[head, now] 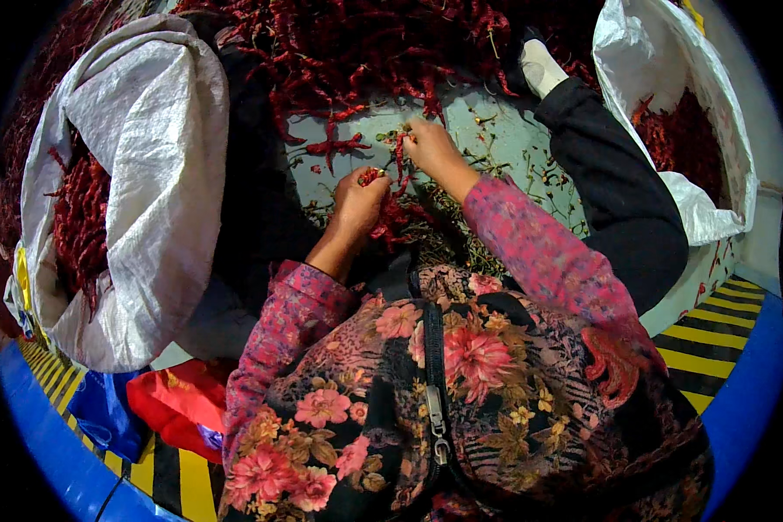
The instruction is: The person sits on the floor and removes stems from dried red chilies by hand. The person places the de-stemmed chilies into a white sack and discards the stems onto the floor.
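Note:
My left hand (359, 202) is closed around several dried red chillies (370, 176), whose stem ends stick out above the fingers. Just above and to its right, my right hand (432, 150) pinches a dried red chilli (400, 156) at its upper end, with fingertips slightly blurred. More loose chillies (391, 222) lie below my left hand, close to my lap. Cut-off green and brown stems (476, 241) are heaped between my legs and scattered over the pale floor (457, 107). A few chillies (336, 145) rest on the floor to the left of my hands.
A large pile of dried red chillies (365, 46) spreads across the far side. White woven sacks holding chillies stand at left (156, 143) and right (675, 39). Red cloth (183, 398) and blue cloth (107, 411) lie near yellow-black floor striping (711, 333).

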The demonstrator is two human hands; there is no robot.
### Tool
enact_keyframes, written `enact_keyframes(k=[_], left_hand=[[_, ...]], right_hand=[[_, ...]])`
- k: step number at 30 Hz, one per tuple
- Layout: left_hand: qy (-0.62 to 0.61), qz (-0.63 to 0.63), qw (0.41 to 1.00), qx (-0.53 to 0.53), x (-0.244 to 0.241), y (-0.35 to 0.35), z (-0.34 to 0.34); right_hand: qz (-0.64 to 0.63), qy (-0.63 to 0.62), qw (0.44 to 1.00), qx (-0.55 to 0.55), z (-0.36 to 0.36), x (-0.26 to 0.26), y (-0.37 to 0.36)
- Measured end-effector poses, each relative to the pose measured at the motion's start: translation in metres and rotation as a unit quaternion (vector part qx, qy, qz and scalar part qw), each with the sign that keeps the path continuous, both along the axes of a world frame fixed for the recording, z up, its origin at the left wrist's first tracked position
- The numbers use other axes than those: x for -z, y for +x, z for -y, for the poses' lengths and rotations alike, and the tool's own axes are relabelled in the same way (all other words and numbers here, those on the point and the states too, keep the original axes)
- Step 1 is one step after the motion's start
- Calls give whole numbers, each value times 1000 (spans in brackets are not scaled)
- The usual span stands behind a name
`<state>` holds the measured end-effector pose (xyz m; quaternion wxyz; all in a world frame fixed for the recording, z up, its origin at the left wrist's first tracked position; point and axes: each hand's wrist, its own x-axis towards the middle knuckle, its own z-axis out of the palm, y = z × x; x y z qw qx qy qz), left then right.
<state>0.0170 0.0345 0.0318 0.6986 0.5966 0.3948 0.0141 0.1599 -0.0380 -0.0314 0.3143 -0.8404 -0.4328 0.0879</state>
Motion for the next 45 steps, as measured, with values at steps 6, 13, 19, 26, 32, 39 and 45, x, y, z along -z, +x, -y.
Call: enact_keyframes(k=[6, 13, 19, 26, 32, 39, 45], left_hand=[[61, 20, 998, -25, 8, 1, -6], [181, 53, 966, 178, 2, 1, -1], [-8, 4, 959, 284, -36, -9, 2], [-316, 247, 911, 101, -41, -28, 9], [42, 163, 985, -30, -137, -46, -34], [703, -34, 710, -5, -265, -190, -194], [809, -233, 526, 121, -291, -266, -266]], right_hand=[[89, -87, 982, -142, -1, -12, 10], [-154, -8, 981, -120, 50, -76, -37], [-217, 17, 960, -177, 72, -98, -44], [-692, 118, 706, -93, 65, -123, -59], [-74, -65, 990, -98, 86, -59, 10], [-6, -96, 993, -69, 49, -24, 23], [7, -174, 977, -123, 22, -1, 21]])
